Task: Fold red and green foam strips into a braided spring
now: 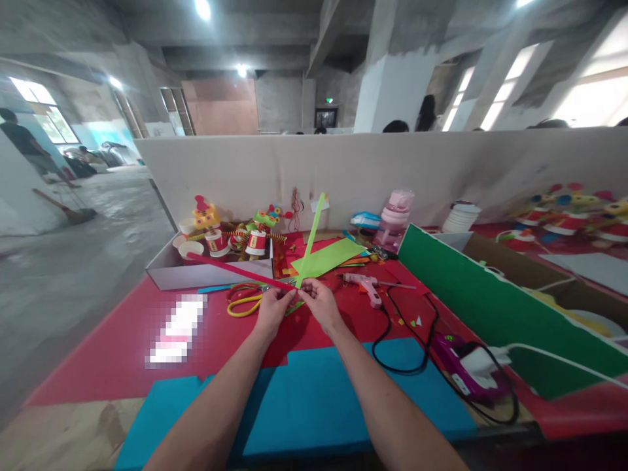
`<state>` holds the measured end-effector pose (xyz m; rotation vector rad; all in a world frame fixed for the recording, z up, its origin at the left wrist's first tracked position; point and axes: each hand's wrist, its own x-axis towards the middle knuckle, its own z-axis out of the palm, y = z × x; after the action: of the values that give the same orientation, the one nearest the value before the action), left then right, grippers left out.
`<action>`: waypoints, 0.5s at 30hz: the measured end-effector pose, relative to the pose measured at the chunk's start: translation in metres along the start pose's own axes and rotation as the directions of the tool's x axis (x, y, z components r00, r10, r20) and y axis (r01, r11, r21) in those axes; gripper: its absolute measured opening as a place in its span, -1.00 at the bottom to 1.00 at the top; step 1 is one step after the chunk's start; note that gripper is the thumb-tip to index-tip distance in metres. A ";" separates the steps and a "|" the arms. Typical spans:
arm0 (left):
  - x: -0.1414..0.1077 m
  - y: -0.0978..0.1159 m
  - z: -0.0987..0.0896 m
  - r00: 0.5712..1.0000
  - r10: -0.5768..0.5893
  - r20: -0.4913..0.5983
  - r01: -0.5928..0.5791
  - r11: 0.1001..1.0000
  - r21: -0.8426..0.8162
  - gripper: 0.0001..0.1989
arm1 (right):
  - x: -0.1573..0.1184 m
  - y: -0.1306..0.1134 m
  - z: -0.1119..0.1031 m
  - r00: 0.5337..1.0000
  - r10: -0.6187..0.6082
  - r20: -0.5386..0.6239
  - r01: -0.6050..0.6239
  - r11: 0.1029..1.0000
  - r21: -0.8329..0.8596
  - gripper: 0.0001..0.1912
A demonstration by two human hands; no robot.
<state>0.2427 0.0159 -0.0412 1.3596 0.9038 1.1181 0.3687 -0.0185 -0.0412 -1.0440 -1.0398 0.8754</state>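
Note:
Near the middle of the table, my left hand (275,309) pinches the end of a red paper strip (235,269) that stretches away to the upper left. Beside it my right hand (318,302) grips the lower end of a light green paper strip (312,235), which points up and away. The two strips meet at my fingertips, forming a corner; whether they are joined there I cannot tell. Just left of my left hand lie scissors with yellow handles (244,305). A pink glue gun (366,285) rests to the right of my right hand.
A box (210,276) with paper cups and cup figures stands at the back left. Behind my hands are green paper sheets (333,257). A green-sided box (490,307), a purple power strip (466,373) and black cable occupy the right. Blue sheets (314,405) lie in front.

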 end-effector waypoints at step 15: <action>0.000 -0.002 0.000 0.995 0.053 0.083 -0.042 0.991 -0.127 -0.72 | -0.003 0.002 0.003 0.995 0.075 -0.060 -0.066 0.989 0.136 -0.75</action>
<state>0.2427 0.0163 -0.0436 1.3219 0.7304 1.1248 0.3650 -0.0196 -0.0432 -0.9947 -0.8823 0.9497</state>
